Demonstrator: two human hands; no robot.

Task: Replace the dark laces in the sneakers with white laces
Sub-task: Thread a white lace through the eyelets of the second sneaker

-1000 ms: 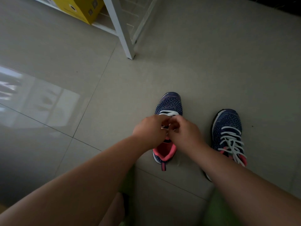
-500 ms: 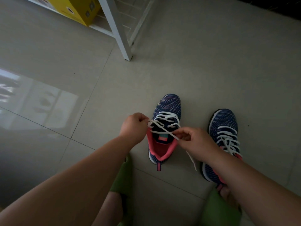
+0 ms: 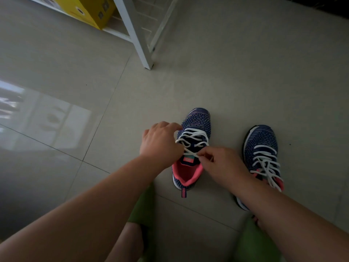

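Navy striped sneakers [image 3: 196, 121] w/ white laces [image 3: 192, 138]

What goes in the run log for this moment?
left sneaker: white lace partly threaded | right hand: pinches lace | left hand: on sneaker's side | right sneaker: laced white

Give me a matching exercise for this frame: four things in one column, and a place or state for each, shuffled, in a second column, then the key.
Things
1. left hand
2. right hand
3. right-side sneaker
4. yellow box

States or places
A. on the low shelf of the white rack, upper left
B. pinches a strand of white lace above the tongue of the middle sneaker
C. on the floor, white lace threaded, no hand on it
D. at the left edge of the middle sneaker, by the lace crossings

Pairs: 1-D, 2-B, 3-C, 4-A
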